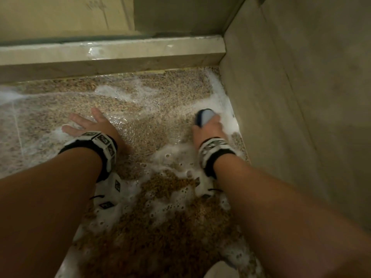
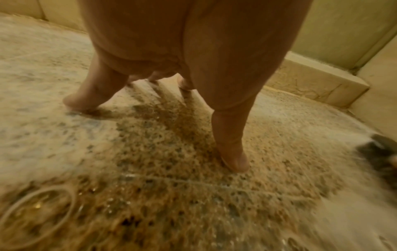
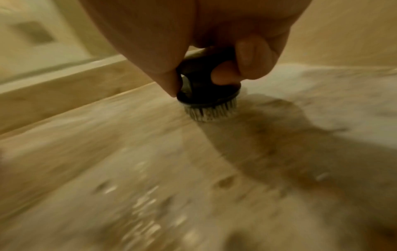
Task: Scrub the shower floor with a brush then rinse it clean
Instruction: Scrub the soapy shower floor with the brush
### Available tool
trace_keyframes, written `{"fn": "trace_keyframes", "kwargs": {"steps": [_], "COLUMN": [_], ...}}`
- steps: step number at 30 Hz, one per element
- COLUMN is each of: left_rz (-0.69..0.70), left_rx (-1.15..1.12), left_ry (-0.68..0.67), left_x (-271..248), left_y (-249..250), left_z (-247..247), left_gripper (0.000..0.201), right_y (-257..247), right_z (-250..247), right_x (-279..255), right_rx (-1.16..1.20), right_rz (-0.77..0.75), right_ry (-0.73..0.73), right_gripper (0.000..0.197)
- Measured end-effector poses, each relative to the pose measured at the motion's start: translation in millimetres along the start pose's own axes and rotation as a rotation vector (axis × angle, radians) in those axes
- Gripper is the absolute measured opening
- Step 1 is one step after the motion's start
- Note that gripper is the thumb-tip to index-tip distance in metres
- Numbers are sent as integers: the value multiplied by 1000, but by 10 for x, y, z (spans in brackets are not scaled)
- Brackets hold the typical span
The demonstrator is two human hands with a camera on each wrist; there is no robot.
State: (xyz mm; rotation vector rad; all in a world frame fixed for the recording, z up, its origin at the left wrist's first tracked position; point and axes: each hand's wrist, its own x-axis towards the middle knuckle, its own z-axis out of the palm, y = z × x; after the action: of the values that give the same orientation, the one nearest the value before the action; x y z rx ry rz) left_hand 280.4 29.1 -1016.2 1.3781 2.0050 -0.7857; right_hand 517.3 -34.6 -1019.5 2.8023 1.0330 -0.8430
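The shower floor (image 1: 152,125) is brown speckled pebble stone, wet and streaked with white foam. My right hand (image 1: 208,125) grips a small round scrub brush (image 1: 204,116) with a dark blue body near the right wall. In the right wrist view the brush (image 3: 208,95) stands bristles down on the floor (image 3: 107,152), fingers (image 3: 247,56) curled round its dark knob. My left hand (image 1: 86,123) lies flat on the wet floor with fingers spread. The left wrist view shows those fingertips (image 2: 234,163) pressing on the stone (image 2: 150,169).
A raised tiled curb (image 1: 112,55) runs across the far side. A beige tiled wall (image 1: 291,97) closes off the right side close to the brush. Thick foam (image 1: 176,157) lies between my wrists. A round drain ring (image 2: 36,215) sits at the lower left of the left wrist view.
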Motion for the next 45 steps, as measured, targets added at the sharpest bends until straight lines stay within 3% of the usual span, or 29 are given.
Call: {"fn": "trace_keyframes", "kwargs": {"steps": [3,5,10,13,17,20,23,25,29,34,36,38,42,45], "left_rz": [-13,4,35,30,12,-15,-19,-9,11,21,14,5,-5,3], "left_rx": [18,6,-1,7,34,62,62,52,17,12,16,18,32,17], "left_ry": [0,-2,16,18,16,6,-10,-13,-6,7,10,4,-5,-5], "left_x": [-17,-17,-13,-44,-81,-88,-107,-105,-85,-72,-70,-77,-77,-59], "left_y": [-19,-33,-106,-100,-27,19,23,0,-58,-65,-47,-24,-19,-33], "left_z": [3,11,32,12,-8,-25,-42,-39,-1,-2,-4,-6,-31,-34], "left_gripper": [155,156,159,157,155,156,155,155,157,157,156,155,156,156], "right_y": [-333,-332,262,576,458,118,-134,-125,247,735,668,428,51,115], "right_z": [297,347,-56,-247,-136,111,345,375,79,-168,-114,20,268,102], "right_x": [-394,-457,-23,108,-149,-472,-751,-732,-341,74,15,-167,-394,-66], "right_rx": [-38,-66,50,-14,-30,46,-67,-121,25,26,-15,-12,-117,-81], "right_rz": [-241,-323,-30,164,211,56,-245,-352,-109,231,265,147,-261,-246], "right_ry": [-74,-93,-8,60,69,32,-108,-150,-69,76,78,50,-104,-50], "right_gripper": [72,69,70,61,60,67,71,71,73,75,73,71,74,73]}}
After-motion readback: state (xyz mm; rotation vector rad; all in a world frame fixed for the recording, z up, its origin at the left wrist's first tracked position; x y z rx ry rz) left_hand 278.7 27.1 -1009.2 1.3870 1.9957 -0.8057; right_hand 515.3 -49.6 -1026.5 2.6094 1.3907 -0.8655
